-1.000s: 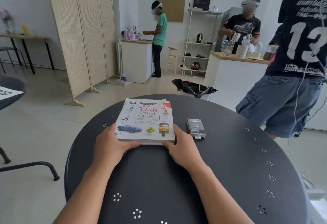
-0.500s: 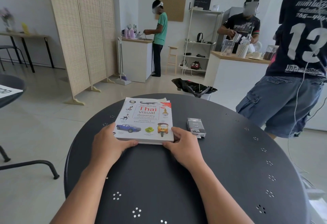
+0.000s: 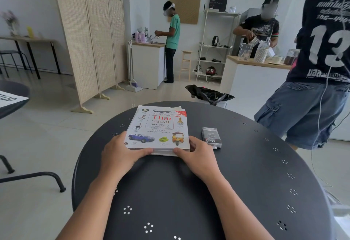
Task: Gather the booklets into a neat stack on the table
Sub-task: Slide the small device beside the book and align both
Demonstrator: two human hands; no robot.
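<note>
A stack of booklets (image 3: 158,126) lies flat on the round dark table (image 3: 246,183), topped by a white "Thai visual dictionary" cover; paper corners poke out at its far edge. My left hand (image 3: 121,154) cups the stack's near left corner, fingers along the left side and thumb along the near edge. My right hand (image 3: 198,156) cups the near right corner the same way, its thumb against the near edge.
A small dark packet (image 3: 211,137) lies on the table just right of the stack. A person in a dark numbered shirt (image 3: 318,69) stands close at the table's far right. A black-lined bin (image 3: 208,94) sits behind the table. Another table's edge (image 3: 13,95) is at left.
My right hand's fingers have slid up along the stack's right side. The left hand and the stack have barely moved.
</note>
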